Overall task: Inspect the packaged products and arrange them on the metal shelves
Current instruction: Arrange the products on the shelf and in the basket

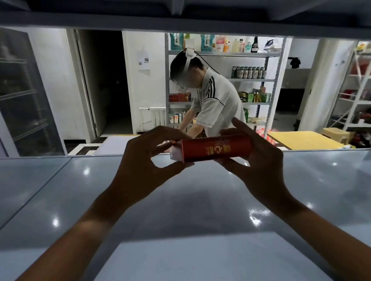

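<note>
Above the glossy grey metal shelf (209, 206), the left hand (141, 165) and right hand (257, 158) hold a long red cardboard box with gold print (215, 148) by its ends, fingers curled round it, clear of the surface. This shelf holds nothing in view, so arranging seems barely begun. The print reads upside down and illegible.

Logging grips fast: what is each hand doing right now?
Left hand: pinches the left end of the red box.
Right hand: grips the box's right end.
</note>
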